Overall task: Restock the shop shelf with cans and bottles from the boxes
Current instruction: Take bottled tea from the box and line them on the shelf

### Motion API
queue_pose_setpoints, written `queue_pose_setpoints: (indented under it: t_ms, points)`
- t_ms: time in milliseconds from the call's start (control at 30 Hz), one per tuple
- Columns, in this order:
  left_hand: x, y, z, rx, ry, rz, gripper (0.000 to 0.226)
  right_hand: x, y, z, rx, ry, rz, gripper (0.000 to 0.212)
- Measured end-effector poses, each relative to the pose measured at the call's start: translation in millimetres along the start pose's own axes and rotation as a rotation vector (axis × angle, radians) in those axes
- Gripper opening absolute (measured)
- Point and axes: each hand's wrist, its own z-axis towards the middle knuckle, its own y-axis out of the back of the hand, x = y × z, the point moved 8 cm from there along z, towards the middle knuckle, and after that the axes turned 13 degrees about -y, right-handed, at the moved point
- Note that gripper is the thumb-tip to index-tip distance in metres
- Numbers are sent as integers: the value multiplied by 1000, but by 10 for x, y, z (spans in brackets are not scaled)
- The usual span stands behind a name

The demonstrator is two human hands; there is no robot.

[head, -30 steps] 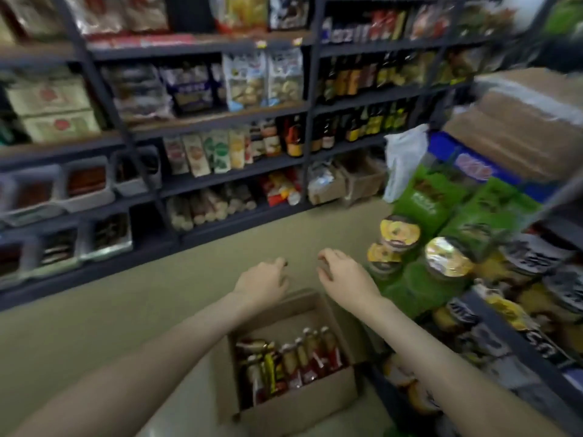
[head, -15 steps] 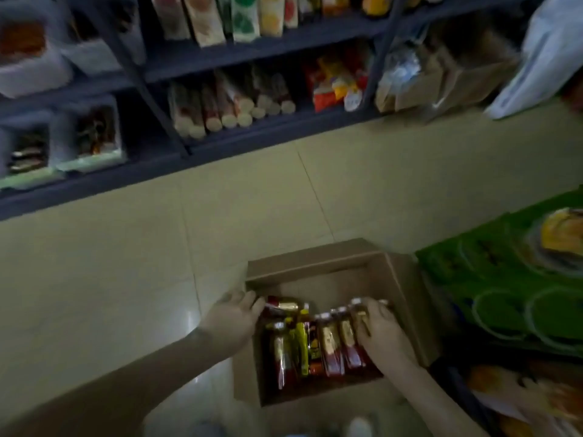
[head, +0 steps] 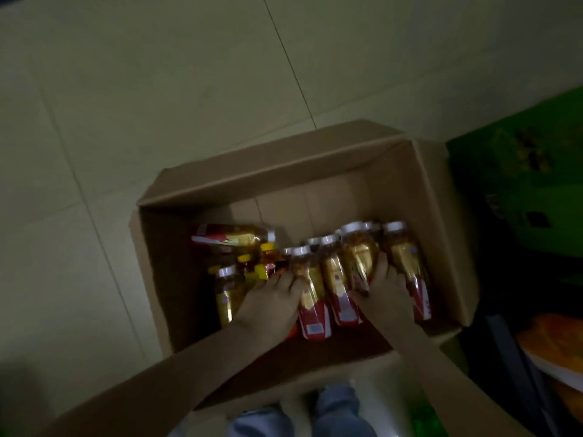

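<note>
An open cardboard box sits on the floor below me. Inside it lie several bottles with white caps, golden contents and red labels, side by side. Another such bottle lies crosswise at the back left, beside small yellow-capped bottles. My left hand reaches into the box, fingers curled over a bottle left of the row's middle. My right hand grips a bottle near the right end, thumb on its side. The picture is dark and slightly blurred.
Pale tiled floor spreads behind and left of the box. A green crate stands right of the box, with an orange and white package nearer me. My jeans-clad knees show at the bottom edge.
My view has dropped from the shelves down onto the box. Both hands have gone deeper in, from the outer edges of the bottle row to closing round bottles.
</note>
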Motion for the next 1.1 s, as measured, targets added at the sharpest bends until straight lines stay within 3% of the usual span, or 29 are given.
queue_pose_setpoints:
  t_ms: [100,167,300,433,533,633,700,767,900,1000,1100]
  points:
    - [1,-238,146,-68,50,-218,49,-2,1,73,-23,-37,35,96]
    - [30,-330,214,-97,130,-436,45,-33,10,98,66,-76,240,92]
    - [25,-432,308,-22,377,-1048,40,50,56,-104,422,-122,836,68]
    - [-152,-366,341,72,460,-1644,63,270,95,-401,748,-74,1199,46]
    - [-211,-306,312,93,448,-1926,64,389,132,-524,852,-7,1256,54]
    - [-168,-352,251,78,441,-1922,95,451,157,-605,886,56,1146,52]
    - [-139,-380,212,54,444,-1899,91,441,176,-642,901,61,1032,44]
    - [-91,-405,181,13,490,-1890,80,321,183,-536,780,33,891,44]
    - [43,-437,166,-89,632,-1897,64,-225,309,-27,73,-126,377,80]
    - [81,-450,167,-134,645,-2002,57,-499,208,139,-11,-289,234,97]
    - [86,-450,174,-92,578,-2053,75,-556,202,214,-75,-315,132,98]
